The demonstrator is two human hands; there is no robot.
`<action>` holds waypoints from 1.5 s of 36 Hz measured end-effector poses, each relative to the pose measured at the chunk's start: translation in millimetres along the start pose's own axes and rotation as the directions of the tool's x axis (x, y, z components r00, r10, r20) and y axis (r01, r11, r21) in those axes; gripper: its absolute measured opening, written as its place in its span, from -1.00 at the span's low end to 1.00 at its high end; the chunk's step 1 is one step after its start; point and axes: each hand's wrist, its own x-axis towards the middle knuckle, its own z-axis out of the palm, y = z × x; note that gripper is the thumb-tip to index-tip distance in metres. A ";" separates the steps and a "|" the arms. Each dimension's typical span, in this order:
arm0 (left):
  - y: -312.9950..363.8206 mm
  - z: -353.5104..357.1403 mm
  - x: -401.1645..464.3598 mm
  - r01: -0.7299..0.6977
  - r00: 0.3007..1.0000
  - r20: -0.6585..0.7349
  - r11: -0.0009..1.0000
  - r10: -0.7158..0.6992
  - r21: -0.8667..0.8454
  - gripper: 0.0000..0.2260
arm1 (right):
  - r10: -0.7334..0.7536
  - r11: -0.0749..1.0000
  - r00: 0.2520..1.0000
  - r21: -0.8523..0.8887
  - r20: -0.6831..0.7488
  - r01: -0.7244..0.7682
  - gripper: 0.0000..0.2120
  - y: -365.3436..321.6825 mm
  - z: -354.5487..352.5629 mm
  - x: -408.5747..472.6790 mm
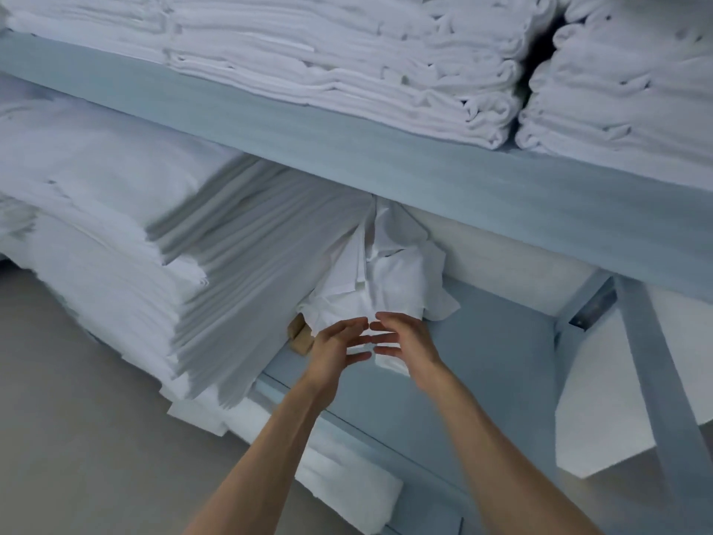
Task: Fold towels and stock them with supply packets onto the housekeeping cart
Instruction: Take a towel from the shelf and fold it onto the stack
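Pale blue lower shelf (482, 341) is loaded with stacked white sheets (216, 287) at 9 o'clock; crumpled white cloth (389, 279) is reached by left hand (339, 347) and right hand (405, 341), both spread, nothing gripped.

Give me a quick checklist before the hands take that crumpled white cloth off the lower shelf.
1. Both hands free: ok. Left hand and right hand have straight fingers and hold nothing.
2. Hands at the cloth: ok, fingertips meet in front of its lower edge.
3. Grip made: not ok, nothing is pinched yet.
4. Cloth free of the folded stack: cannot tell; they touch at its left side.
5. Brown block beside the cloth clear of the pull: cannot tell, partly hidden.
6. Headroom under the upper shelf: cannot tell; the cloth's top reaches its edge.
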 end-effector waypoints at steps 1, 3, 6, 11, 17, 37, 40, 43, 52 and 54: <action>-3.2 1.1 8.0 0.029 1.000 0.003 0.999 -0.029 -0.023 -0.80 | 0.034 0.999 0.999 0.024 -0.024 -0.033 -0.81 2.6 -4.1 8.5; -7.8 1.5 24.8 0.075 0.997 0.002 0.995 -0.075 -0.062 -0.81 | 0.089 0.993 0.993 0.083 -0.073 -0.083 -0.80 7.6 -12.1 25.1; -10.0 0.3 46.9 0.123 0.992 -0.001 0.988 -0.124 -0.092 -0.81 | 0.150 0.980 0.980 0.153 -0.132 -0.130 -0.82 13.3 -21.8 50.1; -8.1 -9.7 73.1 0.206 0.979 0.034 0.969 -0.203 -0.134 -0.80 | 0.241 0.941 0.954 0.284 -0.179 -0.184 -0.88 20.2 -21.4 79.4; -5.2 -26.4 100.7 0.251 0.968 0.041 0.958 -0.248 -0.136 -0.77 | 0.302 0.889 0.925 0.418 -0.230 -0.186 -0.88 21.5 -13.7 105.5; 1.9 -40.6 114.4 0.271 0.958 0.110 0.962 -0.266 -0.037 -0.81 | 0.395 0.595 0.895 0.800 -0.209 -0.076 -0.82 4.6 -42.1 147.9; -2.0 -32.7 105.4 0.287 0.951 0.122 0.958 -0.283 -0.015 -0.81 | 0.415 0.615 0.874 0.786 -0.252 -0.065 -0.61 3.3 -44.5 149.3; -3.4 -29.9 95.9 0.294 0.945 0.145 0.956 -0.292 0.003 -0.80 | 0.435 0.564 0.877 0.821 -0.203 -0.089 -0.50 8.0 -42.1 149.6; -1.0 -48.4 77.4 0.240 0.966 0.111 0.970 -0.235 -0.029 -0.84 | 0.427 0.552 0.884 0.829 -0.193 -0.086 -0.85 8.6 -29.3 154.5; 0.6 -51.2 72.7 0.228 0.969 0.102 0.973 -0.223 -0.043 -0.80 | 0.427 0.584 0.881 0.806 -0.202 -0.098 -0.86 6.2 -36.0 158.0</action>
